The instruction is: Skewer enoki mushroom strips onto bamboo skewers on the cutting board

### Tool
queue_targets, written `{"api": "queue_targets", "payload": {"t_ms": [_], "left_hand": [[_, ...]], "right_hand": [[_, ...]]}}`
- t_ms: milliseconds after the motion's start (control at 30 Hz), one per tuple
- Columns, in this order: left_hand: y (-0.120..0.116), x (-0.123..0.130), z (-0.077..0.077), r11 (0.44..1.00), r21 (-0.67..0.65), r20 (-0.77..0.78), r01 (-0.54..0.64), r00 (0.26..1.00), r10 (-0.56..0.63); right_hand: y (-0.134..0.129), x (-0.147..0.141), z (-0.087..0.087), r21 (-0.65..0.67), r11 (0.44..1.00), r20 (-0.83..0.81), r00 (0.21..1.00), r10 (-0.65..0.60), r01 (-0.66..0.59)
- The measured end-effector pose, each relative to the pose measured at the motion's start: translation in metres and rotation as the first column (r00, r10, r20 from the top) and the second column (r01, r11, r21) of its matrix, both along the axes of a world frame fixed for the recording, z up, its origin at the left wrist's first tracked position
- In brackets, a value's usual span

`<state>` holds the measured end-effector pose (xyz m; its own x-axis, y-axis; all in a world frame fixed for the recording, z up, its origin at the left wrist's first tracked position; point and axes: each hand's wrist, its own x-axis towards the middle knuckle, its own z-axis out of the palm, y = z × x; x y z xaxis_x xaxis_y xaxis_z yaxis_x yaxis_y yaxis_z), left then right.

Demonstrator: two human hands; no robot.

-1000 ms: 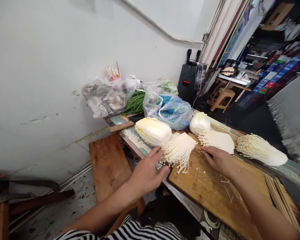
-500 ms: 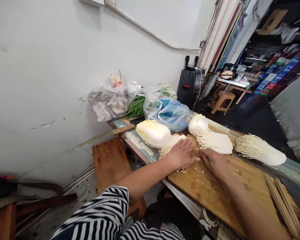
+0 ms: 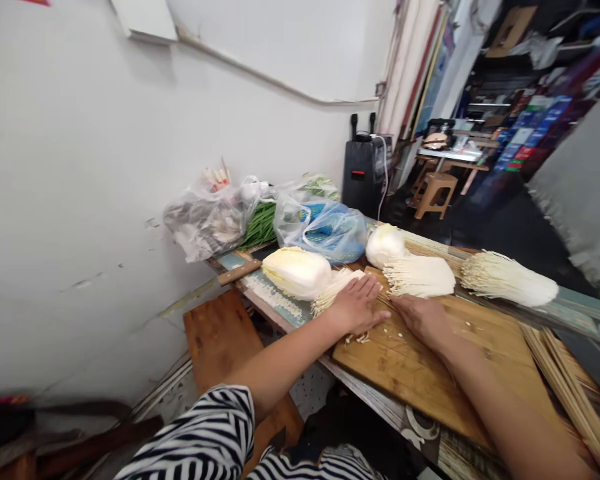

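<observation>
My left hand (image 3: 357, 305) lies flat, fingers stretched out, over a bunch of enoki mushrooms (image 3: 334, 288) at the left edge of the wooden cutting board (image 3: 410, 373). Close beside its fingertips, my right hand (image 3: 423, 320) is closed in a pinch on a thin bamboo skewer (image 3: 384, 298), mostly hidden by the fingers. A second flattened enoki bunch (image 3: 423, 275) rests just beyond my right hand. Farther right is a third enoki bunch (image 3: 513, 277). Several bamboo skewers (image 3: 565, 387) lie along the right side of the board. Small mushroom bits are scattered near my left hand.
A napa cabbage (image 3: 297, 272) and a wooden-handled knife (image 3: 240, 272) lie left of the board. Behind stand a round white vegetable (image 3: 386, 245), a bag with blue netting (image 3: 335, 230), green stalks (image 3: 260, 223) and a black speaker (image 3: 365, 170). A wooden bench (image 3: 223, 333) stands below.
The camera view has shifted a little, so the scene sits farther left in the picture. Both hands keep nearly the same place by the enoki.
</observation>
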<state>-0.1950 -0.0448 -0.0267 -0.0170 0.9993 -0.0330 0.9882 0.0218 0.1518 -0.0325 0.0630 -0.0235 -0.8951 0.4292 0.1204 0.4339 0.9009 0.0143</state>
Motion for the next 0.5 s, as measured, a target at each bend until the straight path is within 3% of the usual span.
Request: {"api": "queue_targets", "payload": {"t_ms": [167,300,367,500], "left_hand": [[-0.005,-0.003,-0.001,0.997,0.071,-0.093,0.037,0.995,-0.03],[-0.004,-0.009,0.0,0.988,0.12,-0.184,0.097,0.98,-0.074],[-0.005,-0.007,0.005,0.983,0.16,-0.234,0.095,0.971,-0.056],[-0.002,0.014,0.027,0.973,0.217,-0.309,0.084,0.951,-0.013]], "right_hand": [[-0.025,0.023,0.021,-0.023,0.993,-0.021,0.993,-0.114,0.113],[-0.026,0.096,0.028,-0.052,0.931,-0.088,0.927,-0.364,0.361],[-0.02,0.146,0.025,-0.072,0.844,-0.087,0.839,-0.537,0.532],[-0.004,0.226,0.01,-0.1,0.586,-0.022,0.587,-0.81,0.804]]}}
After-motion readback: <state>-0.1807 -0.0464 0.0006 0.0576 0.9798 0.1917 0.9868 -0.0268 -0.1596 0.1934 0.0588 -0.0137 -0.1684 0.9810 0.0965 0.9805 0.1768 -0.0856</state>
